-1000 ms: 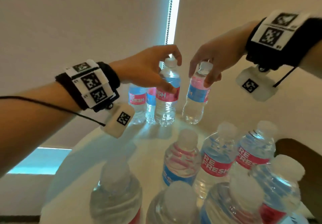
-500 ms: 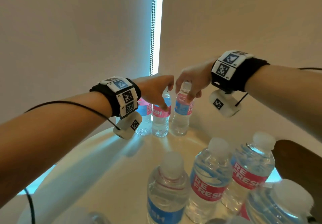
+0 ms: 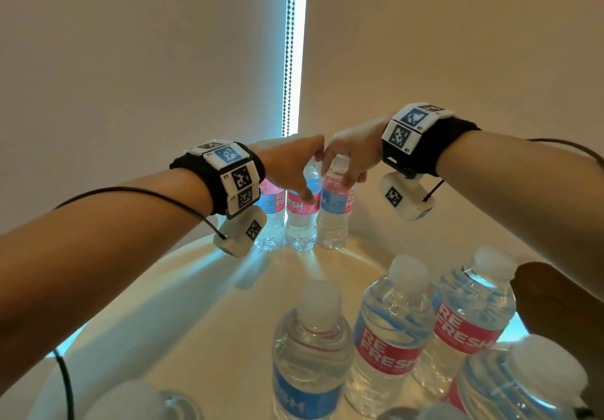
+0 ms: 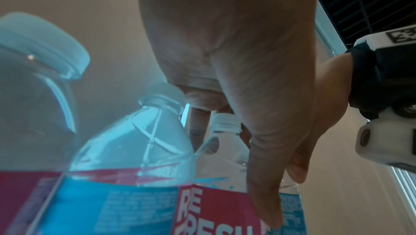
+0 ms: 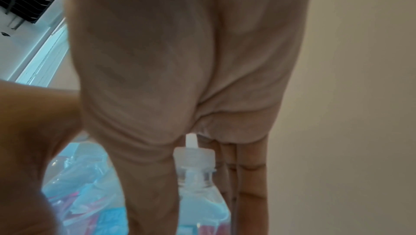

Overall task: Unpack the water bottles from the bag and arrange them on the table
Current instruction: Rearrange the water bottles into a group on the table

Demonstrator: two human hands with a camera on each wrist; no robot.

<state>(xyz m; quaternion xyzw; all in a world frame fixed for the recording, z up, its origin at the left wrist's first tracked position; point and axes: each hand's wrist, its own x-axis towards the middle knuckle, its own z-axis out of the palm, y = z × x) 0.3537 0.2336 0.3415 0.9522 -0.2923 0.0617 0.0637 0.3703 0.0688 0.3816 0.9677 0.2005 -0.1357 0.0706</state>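
Both hands are lining up a tight row at the round cream table's (image 3: 183, 305) far edge. Right hand (image 3: 351, 155) pinches the clear plastic pink-and-blue-labelled water bottle (image 3: 335, 204) by its shoulder; left hand (image 3: 291, 165) fingers curl round its neighbour bottle (image 3: 300, 220), probably steadying it.

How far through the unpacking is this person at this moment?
Well along. Done: several bottles stand upright on the near part of the table, and more stand at its far edge. In hand: the left hand and right hand each hold a far-row bottle by its top, both standing on the table. Left: releasing them; the bag is out of view.
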